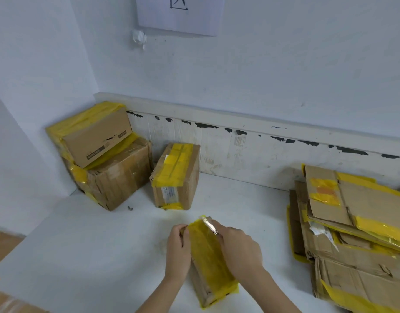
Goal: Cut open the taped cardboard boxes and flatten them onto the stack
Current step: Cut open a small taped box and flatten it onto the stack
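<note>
I note the small taped box (209, 258) lying on the table (81, 245) before me; left hand (178, 251) grips its side for bracing, right hand (237, 245) fingers curl around the knife (209, 225) at its far edge.

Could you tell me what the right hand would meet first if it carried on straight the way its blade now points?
Probably the standing taped box near the wall. The right hand aims its blade up-left across the small box; depth is uncertain.
</note>
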Action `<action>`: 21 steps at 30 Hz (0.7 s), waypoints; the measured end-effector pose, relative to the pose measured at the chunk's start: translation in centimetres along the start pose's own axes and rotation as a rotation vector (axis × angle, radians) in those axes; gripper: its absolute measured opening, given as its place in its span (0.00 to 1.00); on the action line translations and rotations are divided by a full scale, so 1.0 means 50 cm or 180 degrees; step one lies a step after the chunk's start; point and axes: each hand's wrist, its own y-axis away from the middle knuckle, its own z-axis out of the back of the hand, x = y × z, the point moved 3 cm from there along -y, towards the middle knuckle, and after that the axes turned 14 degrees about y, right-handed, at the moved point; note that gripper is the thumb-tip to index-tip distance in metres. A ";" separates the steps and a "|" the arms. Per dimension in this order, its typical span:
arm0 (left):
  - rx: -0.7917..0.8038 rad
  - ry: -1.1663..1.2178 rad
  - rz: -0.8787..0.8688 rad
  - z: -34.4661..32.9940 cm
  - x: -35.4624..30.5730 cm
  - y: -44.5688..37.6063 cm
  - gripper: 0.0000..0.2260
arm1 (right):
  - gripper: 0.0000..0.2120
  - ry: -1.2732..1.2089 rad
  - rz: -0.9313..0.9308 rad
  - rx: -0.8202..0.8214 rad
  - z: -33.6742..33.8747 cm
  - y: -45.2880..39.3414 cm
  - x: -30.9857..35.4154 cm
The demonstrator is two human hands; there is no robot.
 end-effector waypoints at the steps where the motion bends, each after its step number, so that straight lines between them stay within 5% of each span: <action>1: -0.0025 -0.0039 -0.0022 0.000 -0.002 0.001 0.08 | 0.28 0.0295 0.0085 -0.0004 0.003 0.001 0.011; 12: -0.0233 -0.1099 0.0143 0.004 -0.006 -0.020 0.14 | 0.25 0.1188 0.0218 -0.0248 0.017 0.005 0.089; 21: -0.0421 -0.1111 0.0220 -0.006 -0.004 -0.017 0.14 | 0.22 0.1588 0.0329 0.0534 -0.006 0.043 0.085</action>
